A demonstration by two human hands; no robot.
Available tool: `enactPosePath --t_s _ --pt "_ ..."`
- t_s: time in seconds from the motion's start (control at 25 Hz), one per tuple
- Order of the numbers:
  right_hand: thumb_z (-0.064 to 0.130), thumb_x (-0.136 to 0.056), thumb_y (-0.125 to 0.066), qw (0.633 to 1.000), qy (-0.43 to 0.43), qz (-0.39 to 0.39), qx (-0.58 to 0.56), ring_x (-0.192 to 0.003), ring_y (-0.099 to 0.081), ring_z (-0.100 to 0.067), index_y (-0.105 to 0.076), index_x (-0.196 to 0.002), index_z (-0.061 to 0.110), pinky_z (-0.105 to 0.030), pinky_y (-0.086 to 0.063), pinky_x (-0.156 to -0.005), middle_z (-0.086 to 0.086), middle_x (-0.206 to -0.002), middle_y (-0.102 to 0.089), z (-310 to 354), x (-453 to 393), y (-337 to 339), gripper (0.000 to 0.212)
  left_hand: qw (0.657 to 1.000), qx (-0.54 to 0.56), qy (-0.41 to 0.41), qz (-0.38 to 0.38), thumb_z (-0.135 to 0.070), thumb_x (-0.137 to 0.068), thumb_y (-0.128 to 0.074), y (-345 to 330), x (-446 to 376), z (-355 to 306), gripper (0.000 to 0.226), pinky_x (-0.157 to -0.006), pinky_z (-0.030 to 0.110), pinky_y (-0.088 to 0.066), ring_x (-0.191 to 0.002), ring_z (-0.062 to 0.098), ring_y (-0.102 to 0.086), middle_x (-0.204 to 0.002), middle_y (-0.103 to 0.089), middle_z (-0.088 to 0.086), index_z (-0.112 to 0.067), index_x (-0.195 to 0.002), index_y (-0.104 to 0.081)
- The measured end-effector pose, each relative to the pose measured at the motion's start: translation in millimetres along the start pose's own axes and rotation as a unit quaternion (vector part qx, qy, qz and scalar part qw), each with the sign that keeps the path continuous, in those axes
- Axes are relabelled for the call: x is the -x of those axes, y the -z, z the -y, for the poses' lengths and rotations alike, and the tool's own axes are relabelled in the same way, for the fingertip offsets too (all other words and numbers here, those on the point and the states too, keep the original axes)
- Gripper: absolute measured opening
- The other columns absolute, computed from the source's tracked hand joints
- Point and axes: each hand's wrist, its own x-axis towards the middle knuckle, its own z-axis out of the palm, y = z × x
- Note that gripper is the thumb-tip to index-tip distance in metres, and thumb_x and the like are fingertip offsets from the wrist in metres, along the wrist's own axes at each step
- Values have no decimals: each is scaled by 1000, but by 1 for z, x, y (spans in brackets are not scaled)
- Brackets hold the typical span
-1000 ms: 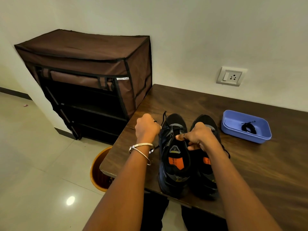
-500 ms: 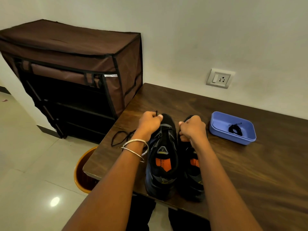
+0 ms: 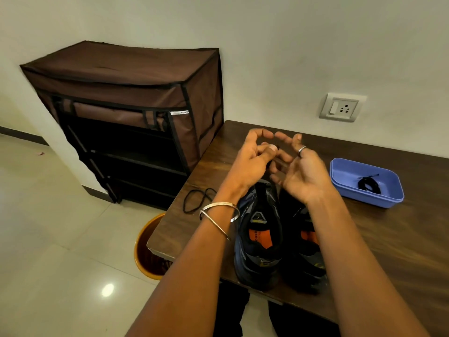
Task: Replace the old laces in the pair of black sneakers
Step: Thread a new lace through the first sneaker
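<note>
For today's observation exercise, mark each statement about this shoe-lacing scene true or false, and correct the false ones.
1. A coiled black lace lies inside the blue tray. True.
2. The pair of black sneakers stands on the floor. False: they stand on the wooden table.
3. A loose black lace lies on the table left of the sneakers. True.
4. The left hand presses flat on the table. False: it is raised above the sneakers, close to the right hand.
5. The orange bin sits on top of the brown shoe rack. False: it stands on the floor beside the table.
</note>
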Motion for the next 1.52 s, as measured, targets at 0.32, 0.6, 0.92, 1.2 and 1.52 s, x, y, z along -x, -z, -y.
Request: enactPosePath --t_s 0.32,0.6,0.92,1.2,1.52 --pt "64 -96 -37 910 156 -78 376 -62 -58 -18 -65 -61 15 -35 -49 -75 -6 -58 -59 4 11 -2 67 999 -5 5 -53 -4 -99 -46 12 2 -3 28 -45 15 -37 -48 8 -48 -70 -64 11 -13 -125 -49" --pt "33 -95 -63 911 303 -255 118 -58 -48 -4 -70 -73 18 -22 -45 -60 9 -68 -66 37 23 33 28 942 -111 -7 -318 -10 -100 -48 49 -5 29 22 -66 19 -48 -63 2 -56 -73 -68 -2 -14 -104 -69" --pt "16 -95 -64 902 266 -163 298 -69 -52 -7 -73 -88 23 -28 -44 -68 4 -74 -66 25 14 35 14 891 -398 -42 -217 -16 -88 -65 53 -10 38 34 -103 35 -37 -120 22 -50 -127 -61 -4 -25 -121 -65" --pt "5 -92 -67 887 240 -63 389 -67 -64 0 -67 -98 19 -17 -50 -59 -2 -79 -72 10 9 7 15 876 -474 -42 -79 -21 -96 -55 26 -9 18 16 -95 39 -34 -112 18 -49 -104 -66 -8 -25 -100 -70" --pt "0 -96 -57 869 158 -123 453 -69 -61 -10 -73 -104 12 -25 -52 -70 -3 -86 -72 8 8 30 21 760 -594 41 -260 -18 -98 -48 50 -2 26 21 -100 43 -29 -119 23 -43 -121 -53 3 -19 -110 -65"
